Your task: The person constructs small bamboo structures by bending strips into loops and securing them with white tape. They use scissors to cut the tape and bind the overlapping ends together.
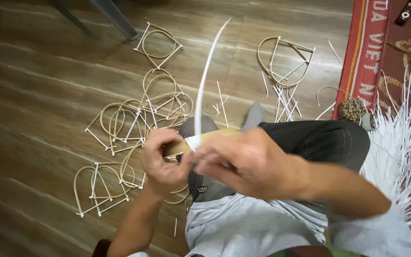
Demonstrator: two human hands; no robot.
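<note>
My left hand (161,162) grips a tan bamboo strip (215,135) that runs across my lap toward the right. Just beside it, my right hand (243,162) pinches a long white strip (205,81), which is wrapped around the bamboo where the two hands meet. The white strip's free end curves up and away over the floor. Both hands are close together above my knee in dark trousers (319,140). The exact fingertip contact is blurred.
Several finished arched frames of bamboo and white strips (134,119) lie on the wooden floor, with more at the far left (98,183) and back right (286,59). A bundle of white strips (405,143) fans out at right. A red mat (372,47) holds a remote control (407,12).
</note>
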